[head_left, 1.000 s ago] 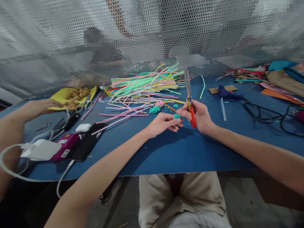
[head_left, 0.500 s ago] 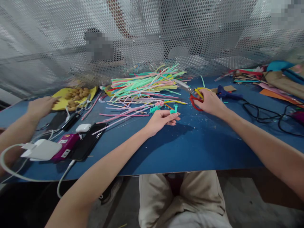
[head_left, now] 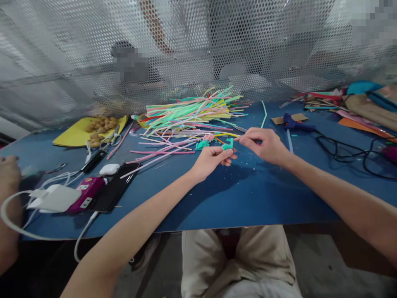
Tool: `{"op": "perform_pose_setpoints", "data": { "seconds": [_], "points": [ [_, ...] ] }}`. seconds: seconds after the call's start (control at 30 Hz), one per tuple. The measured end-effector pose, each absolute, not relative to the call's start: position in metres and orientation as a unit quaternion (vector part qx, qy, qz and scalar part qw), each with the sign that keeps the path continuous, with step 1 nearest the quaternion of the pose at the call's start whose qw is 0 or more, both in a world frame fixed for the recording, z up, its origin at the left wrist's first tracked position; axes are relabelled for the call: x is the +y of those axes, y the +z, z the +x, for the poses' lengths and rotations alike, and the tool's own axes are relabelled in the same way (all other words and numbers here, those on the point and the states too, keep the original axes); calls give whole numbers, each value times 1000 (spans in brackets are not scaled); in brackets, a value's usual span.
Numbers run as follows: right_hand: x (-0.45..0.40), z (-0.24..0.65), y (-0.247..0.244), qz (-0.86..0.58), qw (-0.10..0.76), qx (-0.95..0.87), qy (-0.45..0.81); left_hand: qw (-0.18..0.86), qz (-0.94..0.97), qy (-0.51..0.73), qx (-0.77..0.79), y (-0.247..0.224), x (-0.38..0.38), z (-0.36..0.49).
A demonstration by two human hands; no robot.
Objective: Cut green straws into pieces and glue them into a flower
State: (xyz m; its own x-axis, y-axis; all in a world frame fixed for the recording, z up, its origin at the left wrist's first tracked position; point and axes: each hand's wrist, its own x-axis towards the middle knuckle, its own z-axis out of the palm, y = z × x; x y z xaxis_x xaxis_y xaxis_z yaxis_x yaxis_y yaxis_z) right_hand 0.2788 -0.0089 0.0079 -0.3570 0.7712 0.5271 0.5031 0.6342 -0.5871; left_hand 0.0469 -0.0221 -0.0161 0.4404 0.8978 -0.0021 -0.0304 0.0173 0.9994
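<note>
My left hand (head_left: 214, 160) pinches a small green pipe-cleaner piece (head_left: 228, 145) over the blue table. Close on its right is my right hand (head_left: 263, 144), its fingers pressed together beside the piece; what they hold, if anything, is too small to make out. Behind my right hand the scissors (head_left: 240, 129) lie mostly hidden, with a bit of blade showing. Another green fuzzy piece (head_left: 202, 144) and a pink one (head_left: 208, 137) rest just behind my left hand. Further back lies a pile of coloured pipe cleaners (head_left: 189, 109).
A glue gun (head_left: 297, 124) with a black cable lies at the right. On the left are a black phone (head_left: 114, 188), a purple power adapter (head_left: 88, 192), a white charger (head_left: 60, 197), and yellow paper (head_left: 72, 131) with brown pieces. Another person's hand (head_left: 9, 171) is at the left edge.
My right hand has let go of the scissors and moved left to the green piece. The other person's hand has drawn back from the yellow paper towards the left edge.
</note>
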Motion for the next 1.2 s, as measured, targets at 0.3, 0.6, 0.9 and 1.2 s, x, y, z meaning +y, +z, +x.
{"op": "perform_pose_setpoints", "data": {
  "seconds": [0.3, 0.6, 0.9, 1.2],
  "points": [
    [-36, 254, 2, -358, 416, -758, 353, 540, 694, 318, 354, -5, -28, 43],
    [-38, 252, 1, -356, 430, -725, 402, 456, 737, 309, 391, 1, -33, 43],
    [-43, 248, 3, -370, 434, -704, 423, 413, 754, 310, 406, 2, -36, 42],
    [-39, 251, 0, -352, 407, -698, 472, 426, 753, 291, 409, 4, -37, 42]
  ]
}}
